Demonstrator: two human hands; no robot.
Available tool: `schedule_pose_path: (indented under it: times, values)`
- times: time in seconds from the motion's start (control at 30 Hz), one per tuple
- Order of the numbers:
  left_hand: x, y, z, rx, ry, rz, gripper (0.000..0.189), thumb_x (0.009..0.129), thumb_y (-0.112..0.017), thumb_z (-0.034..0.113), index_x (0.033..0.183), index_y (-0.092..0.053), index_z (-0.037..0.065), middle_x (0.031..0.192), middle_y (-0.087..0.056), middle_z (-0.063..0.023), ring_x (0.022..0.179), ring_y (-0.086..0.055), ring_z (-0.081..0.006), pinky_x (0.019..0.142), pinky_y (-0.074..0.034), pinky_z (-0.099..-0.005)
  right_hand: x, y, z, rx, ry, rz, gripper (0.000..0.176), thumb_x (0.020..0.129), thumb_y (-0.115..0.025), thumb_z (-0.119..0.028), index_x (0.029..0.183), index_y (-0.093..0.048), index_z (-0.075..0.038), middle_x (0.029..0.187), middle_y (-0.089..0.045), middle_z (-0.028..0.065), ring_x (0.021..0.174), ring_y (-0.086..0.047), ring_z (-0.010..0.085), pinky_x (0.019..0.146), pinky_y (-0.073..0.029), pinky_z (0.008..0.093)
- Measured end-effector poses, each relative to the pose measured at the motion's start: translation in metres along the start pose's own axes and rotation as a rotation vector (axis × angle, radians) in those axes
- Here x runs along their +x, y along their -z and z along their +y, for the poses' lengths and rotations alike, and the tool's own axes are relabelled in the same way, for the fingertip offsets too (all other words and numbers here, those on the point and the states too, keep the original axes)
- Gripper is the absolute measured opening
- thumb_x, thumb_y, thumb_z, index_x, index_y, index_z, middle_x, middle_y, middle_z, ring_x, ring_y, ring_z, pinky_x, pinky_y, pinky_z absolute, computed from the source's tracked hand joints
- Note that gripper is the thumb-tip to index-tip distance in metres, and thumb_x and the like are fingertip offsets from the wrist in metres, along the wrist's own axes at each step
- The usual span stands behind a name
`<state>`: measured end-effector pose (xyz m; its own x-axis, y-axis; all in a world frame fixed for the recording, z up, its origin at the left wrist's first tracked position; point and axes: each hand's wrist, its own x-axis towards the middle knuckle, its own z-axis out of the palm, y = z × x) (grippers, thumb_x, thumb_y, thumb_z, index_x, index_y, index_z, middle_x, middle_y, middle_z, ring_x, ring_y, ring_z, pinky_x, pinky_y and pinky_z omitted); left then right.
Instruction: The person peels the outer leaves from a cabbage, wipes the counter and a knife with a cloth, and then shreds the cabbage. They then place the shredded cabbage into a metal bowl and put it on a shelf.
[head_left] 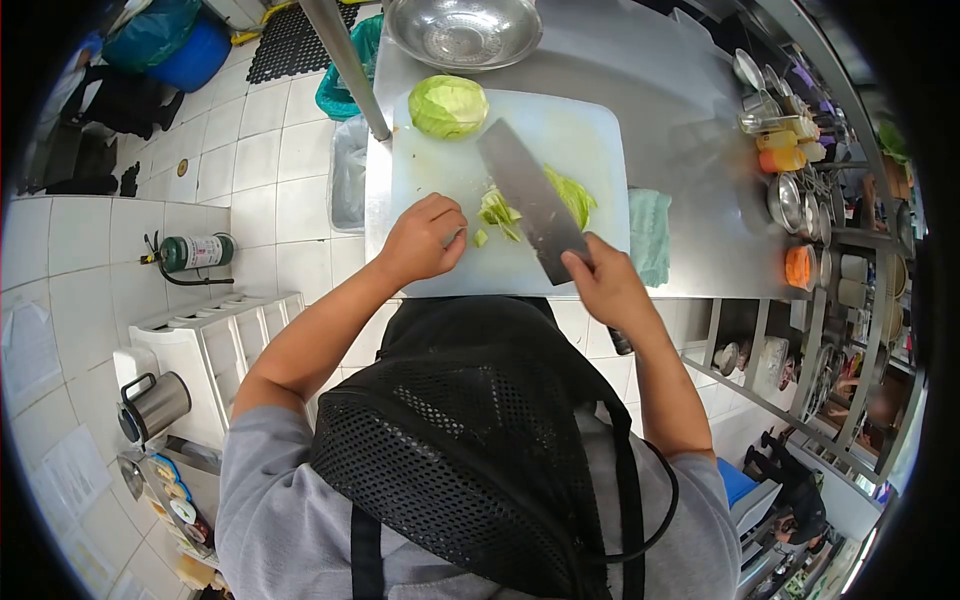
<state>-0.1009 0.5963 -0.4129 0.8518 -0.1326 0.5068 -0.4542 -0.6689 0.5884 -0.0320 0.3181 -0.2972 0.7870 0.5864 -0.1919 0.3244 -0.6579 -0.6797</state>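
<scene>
Grey steel cleaver (530, 195) is held in the right hand (605, 285), which is closed firmly around the handle at the near edge of the white cutting board (590, 125). The wide blade lies slanted over the middle of the board and covers part of a green cabbage wedge (573, 195). The left hand (425, 240) is curled on the board's near left part, knuckles up, its fingertips just beside some chopped cabbage pieces (496, 212); whether it pinches any leaf one cannot tell.

The work seems to be at an early stage. Only a small heap is chopped, and most of the wedge under and beside the blade is uncut. A rounded half cabbage (448, 106) waits untouched at the far left corner of the board. Beyond it, at the far edge of the steel bench (690, 170), a metal bowl (465, 30) looks to hold nothing yet. A folded teal cloth (650, 235) lies on the bench, touching the board's right edge.
</scene>
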Motion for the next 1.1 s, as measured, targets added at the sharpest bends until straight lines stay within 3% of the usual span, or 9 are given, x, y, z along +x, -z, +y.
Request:
schedule_pose_path:
  times: [0.1, 0.3, 0.5, 0.57, 0.6, 0.67, 0.77, 0.83, 1.1]
  values:
    - [0.002, -0.001, 0.005, 0.007, 0.046, 0.081, 0.013, 0.074, -0.075, 0.004, 0.082, -0.065, 0.003, 0.09, -0.064, -0.0115, 0.084, -0.062, -0.0315, 0.073, -0.054, -0.04, -0.002, 0.015, 0.008, 0.141, -0.18, -0.001, 0.028, 0.1, -0.064, -0.02, 0.09, -0.052, 0.004, 0.063, -0.053, 0.012, 0.05, -0.048, 0.0177, 0.052, -0.044, 0.0369]
    - [0.003, -0.022, 0.025, 0.26, 0.221, -0.05, 0.022, 0.075, -0.082, 0.016, 0.083, -0.065, 0.004, 0.085, -0.061, -0.0116, 0.082, -0.059, -0.0325, 0.076, -0.05, -0.0431, -0.019, 0.02, 0.012, 0.358, -0.374, -0.072, 0.022, 0.101, -0.061, -0.019, 0.094, -0.056, 0.001, 0.059, -0.049, 0.0016, 0.043, -0.043, 0.009, 0.039, -0.038, 0.0301]
    - [-0.001, -0.022, 0.017, 0.102, 0.216, -0.106, 0.017, 0.08, -0.078, 0.011, 0.085, -0.064, 0.003, 0.085, -0.061, -0.0129, 0.081, -0.06, -0.0311, 0.073, -0.05, -0.0405, -0.034, 0.016, 0.023, 0.39, -0.394, -0.053, 0.02, 0.102, -0.06, -0.019, 0.104, -0.06, 0.001, 0.057, -0.049, 0.0007, 0.041, -0.044, 0.0088, 0.038, -0.039, 0.0298]
    - [0.006, -0.015, 0.025, -0.172, 0.6, -0.209, 0.016, 0.088, -0.075, 0.009, 0.093, -0.062, 0.001, 0.089, -0.065, -0.0103, 0.081, -0.064, -0.0236, 0.07, -0.05, -0.0357, -0.038, 0.015, 0.024, 0.437, -0.406, -0.048, 0.02, 0.102, -0.06, -0.018, 0.106, -0.06, 0.001, 0.057, -0.048, 0.0003, 0.04, -0.043, 0.0084, 0.038, -0.038, 0.0295]
    - [0.005, -0.018, 0.023, -0.167, 0.593, -0.214, 0.016, 0.088, -0.075, 0.009, 0.093, -0.062, 0.001, 0.089, -0.065, -0.0103, 0.081, -0.064, -0.0236, 0.07, -0.05, -0.0357, -0.039, 0.014, 0.024, 0.479, -0.419, -0.048, 0.02, 0.102, -0.06, -0.018, 0.108, -0.061, 0.001, 0.057, -0.048, -0.0001, 0.04, -0.043, 0.0079, 0.037, -0.038, 0.0292]
    - [0.001, -0.029, 0.02, -0.702, 0.834, -0.056, 0.023, 0.096, -0.07, 0.01, 0.114, -0.059, 0.002, 0.097, -0.068, -0.0066, 0.094, -0.064, -0.0149, 0.079, -0.052, -0.0286, -0.037, 0.007, 0.024, 0.511, -0.394, -0.048, 0.02, 0.102, -0.059, -0.018, 0.111, -0.061, 0.001, 0.056, -0.047, -0.0012, 0.039, -0.043, 0.0075, 0.037, -0.038, 0.0284]
    - [0.021, -0.03, 0.04, -1.009, 0.964, 0.161, 0.034, 0.097, -0.07, 0.01, 0.127, -0.056, 0.001, 0.091, -0.066, -0.0011, 0.086, -0.063, -0.01, 0.071, -0.052, -0.0301, -0.032, -0.006, 0.025, 0.484, -0.271, -0.022, 0.023, 0.101, -0.061, -0.018, 0.112, -0.061, 0.002, 0.062, -0.053, 0.0045, 0.048, -0.049, 0.0124, 0.046, -0.042, 0.0314]
    - [0.02, -0.03, 0.042, -1.067, 0.958, 0.156, 0.035, 0.097, -0.07, 0.009, 0.128, -0.057, 0.002, 0.092, -0.067, -0.0021, 0.086, -0.063, -0.0109, 0.072, -0.052, -0.0296, -0.027, -0.008, 0.014, 0.434, -0.181, -0.02, 0.027, 0.098, -0.065, -0.02, 0.103, -0.059, 0.005, 0.077, -0.063, 0.0186, 0.066, -0.059, 0.0237, 0.063, -0.048, 0.0393]
    - [-0.005, -0.001, 0.007, -1.319, 0.879, 0.107, 0.017, 0.098, -0.068, 0.009, 0.114, -0.066, 0.002, 0.095, -0.069, -0.005, 0.081, -0.063, -0.0124, 0.07, -0.051, -0.027, -0.018, -0.018, 0.034, 0.432, 0.056, -0.081, 0.03, 0.097, -0.066, -0.024, 0.097, -0.056, 0.004, 0.076, -0.061, 0.0235, 0.069, -0.059, 0.029, 0.068, -0.048, 0.0393]
